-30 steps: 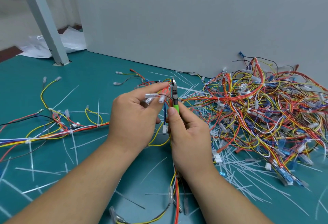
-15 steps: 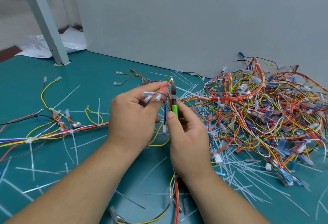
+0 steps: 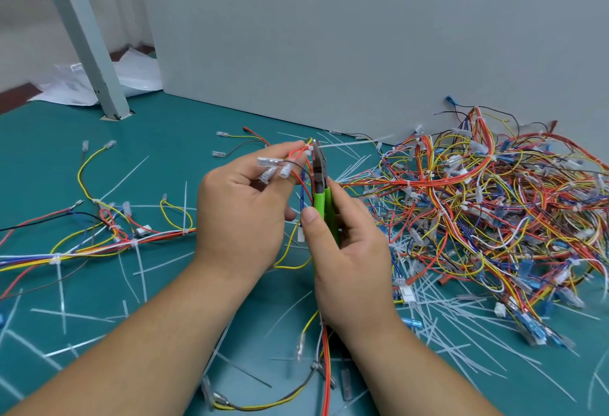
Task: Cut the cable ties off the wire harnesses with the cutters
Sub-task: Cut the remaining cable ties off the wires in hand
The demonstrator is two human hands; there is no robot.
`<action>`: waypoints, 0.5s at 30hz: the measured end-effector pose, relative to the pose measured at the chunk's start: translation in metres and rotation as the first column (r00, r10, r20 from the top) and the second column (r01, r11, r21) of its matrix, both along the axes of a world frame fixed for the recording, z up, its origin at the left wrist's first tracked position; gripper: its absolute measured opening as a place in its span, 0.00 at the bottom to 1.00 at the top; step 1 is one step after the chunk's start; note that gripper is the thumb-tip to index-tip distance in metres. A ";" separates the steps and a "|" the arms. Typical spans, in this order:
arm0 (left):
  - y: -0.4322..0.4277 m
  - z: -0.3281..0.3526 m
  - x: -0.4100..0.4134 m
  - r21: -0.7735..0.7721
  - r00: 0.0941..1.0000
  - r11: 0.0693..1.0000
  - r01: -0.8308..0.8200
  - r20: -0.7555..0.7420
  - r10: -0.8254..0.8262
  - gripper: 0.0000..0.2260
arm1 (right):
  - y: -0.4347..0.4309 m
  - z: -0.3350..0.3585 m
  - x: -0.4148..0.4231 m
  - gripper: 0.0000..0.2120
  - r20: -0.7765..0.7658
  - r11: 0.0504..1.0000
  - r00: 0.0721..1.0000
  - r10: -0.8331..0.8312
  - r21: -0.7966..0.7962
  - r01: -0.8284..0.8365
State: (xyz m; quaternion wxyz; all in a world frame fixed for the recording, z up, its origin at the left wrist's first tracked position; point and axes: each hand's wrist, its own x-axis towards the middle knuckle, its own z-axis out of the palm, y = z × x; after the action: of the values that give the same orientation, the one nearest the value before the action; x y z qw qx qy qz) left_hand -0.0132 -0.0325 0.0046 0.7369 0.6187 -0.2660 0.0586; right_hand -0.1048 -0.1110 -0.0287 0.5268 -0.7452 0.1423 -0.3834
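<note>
1. I see the left hand [image 3: 240, 214] raised over the teal mat [image 3: 184, 139]. Its fingers are curled and the fingertips pinch a small wire harness [image 3: 298, 155] of red, yellow and blue leads. Clear terminal sleeves [image 3: 270, 163] stick out between the fingers.
2. The right hand [image 3: 349, 257] wraps the green handles of the cutters [image 3: 321, 191], thumb along the near handle. The tool stands upright, nose up.
3. The nose sits against the harness just beside the left fingertips, at a white cable tie [image 3: 349, 143] whose tail runs out to the right. I cannot tell whether the blades have bitten.
4. The harness leads hang between the hands down to the mat.
5. On the right, a big tangled harness pile [image 3: 478, 198] lies against the grey wall panel [image 3: 329, 36].
6. On the left, one long harness [image 3: 99, 244] lies flat with white ties on it.
7. Loose tie off-cuts [image 3: 438, 313] litter the mat, thickest by the pile.
</note>
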 end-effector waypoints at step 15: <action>-0.002 -0.002 -0.004 -0.016 0.999 0.999 0.043 -0.027 -0.044 0.07 | -0.001 0.001 -0.001 0.13 0.010 0.998 0.999 -0.040 -0.045 0.040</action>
State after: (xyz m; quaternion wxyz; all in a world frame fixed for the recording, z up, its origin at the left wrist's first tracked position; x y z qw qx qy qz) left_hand -0.0170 -0.0346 0.0023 0.7462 0.6079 -0.2689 0.0361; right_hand -0.1060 -0.1117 -0.0274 0.5026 -0.7522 0.1463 -0.4002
